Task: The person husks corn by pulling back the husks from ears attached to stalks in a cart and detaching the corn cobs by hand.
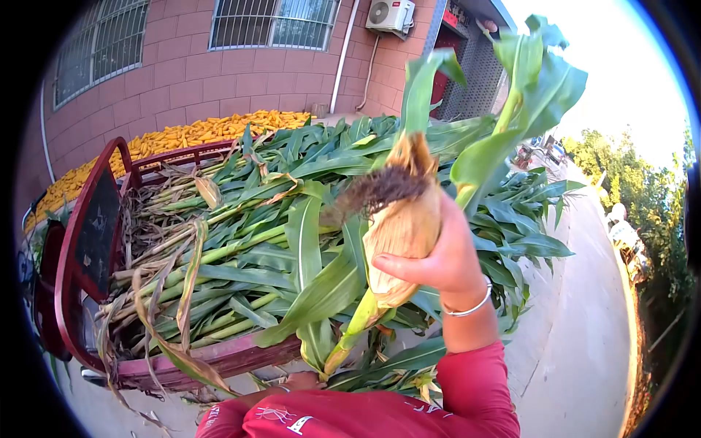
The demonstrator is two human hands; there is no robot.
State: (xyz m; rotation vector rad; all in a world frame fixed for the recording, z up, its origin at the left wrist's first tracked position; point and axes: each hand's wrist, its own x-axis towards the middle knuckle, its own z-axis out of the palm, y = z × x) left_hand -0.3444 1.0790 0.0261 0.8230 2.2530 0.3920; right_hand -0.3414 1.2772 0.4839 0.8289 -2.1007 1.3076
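Observation:
My right hand [436, 257] is wrapped around an ear of corn [398, 237] in a dry, pale husk, the thumb lying across its front. Dark brown silk [383, 188] hangs from the ear's upper end. The ear sits against a green corn stalk [359, 330] that stands tilted before me, broad leaves spreading from it. Low down, close to my body, my left hand [301, 381] grips the lower part of this stalk; its fingers are partly hidden.
A red cart [219, 367] holds a heap of cut corn stalks [255, 252]. Behind it, yellow corn cobs [182, 139] lie piled along a brick wall [175, 80]. A concrete path [577, 321] runs on the right, bordered by bushes [635, 182].

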